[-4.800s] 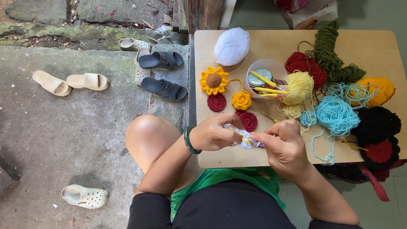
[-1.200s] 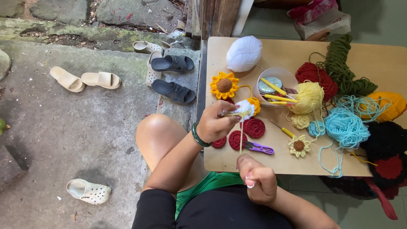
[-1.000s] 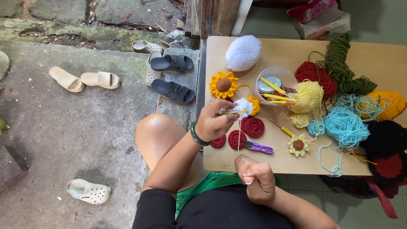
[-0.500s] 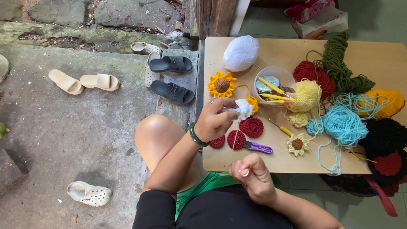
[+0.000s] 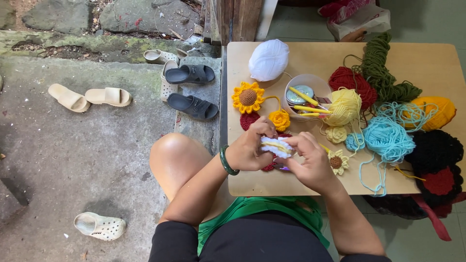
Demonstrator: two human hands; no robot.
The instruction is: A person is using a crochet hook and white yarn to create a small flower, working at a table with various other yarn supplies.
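Our fingers (image 5: 266, 131) pinch a small white crocheted piece (image 5: 275, 145) with a yellow middle, held just above the near edge of the desk (image 5: 432, 53). The left hand (image 5: 250, 148) grips it from the left with fingertips closed on its rim; the right hand (image 5: 310, 160) closes on it from the right, though whether it also holds a hook we cannot tell. To work this well, we judge that we should keep the piece flat between both thumbs, hold the edge taut but not stretched, and turn it a little at a time so each stitch faces us. A green bangle (image 5: 227, 161) sits on the left wrist. Just beyond the hands lie a small yellow rose (image 5: 280, 119), a crocheted sunflower (image 5: 247, 97) and dark red rounds (image 5: 248, 120); a cream daisy (image 5: 336, 161) lies just beside the right hand. Farther out stand a white yarn ball (image 5: 268, 59), a cup of hooks (image 5: 310, 94), yellow yarn (image 5: 343, 106) and light blue yarn (image 5: 386, 138), whose loose strands we should keep away from the work.
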